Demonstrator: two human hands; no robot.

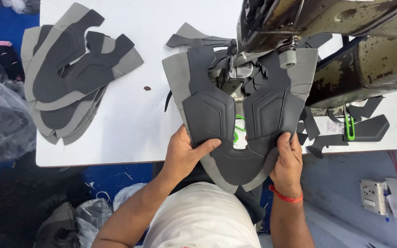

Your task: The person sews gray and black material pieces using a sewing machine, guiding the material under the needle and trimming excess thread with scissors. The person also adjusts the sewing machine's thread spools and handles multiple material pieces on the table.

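Nearest the camera: white shirt front, both forearms reaching forward, a red thread band (pixel 285 197) on the right wrist

Left hand (pixel 185 151) grips the lower left edge of a grey and dark shoe upper piece (pixel 235 115), thumb laid across the top face, fingers curled beneath. Right hand (pixel 286 158) pinches the lower right edge of the same piece, fingers over the top. Both hands closed on it

The piece is U-shaped, dark padded panels on a lighter grey backing, its bottom curve hanging past the near edge of the white tabletop (pixel 129 115). Its two arms run up either side of the needle area of a worn sewing machine (pixel 327 27), whose head overhangs the piece from the right

Right of the piece: small dark offcuts (pixel 368 128) on the tabletop, a green-handled tool (pixel 349 128) among them. A green loop shows in the gap between the piece's arms, what it is unclear

Far left on the tabletop: a stack of like pieces (pixel 70 73), well apart from the hands

Beyond the tabletop's left edge: clear plastic bags (pixel 1 124) with dark contents
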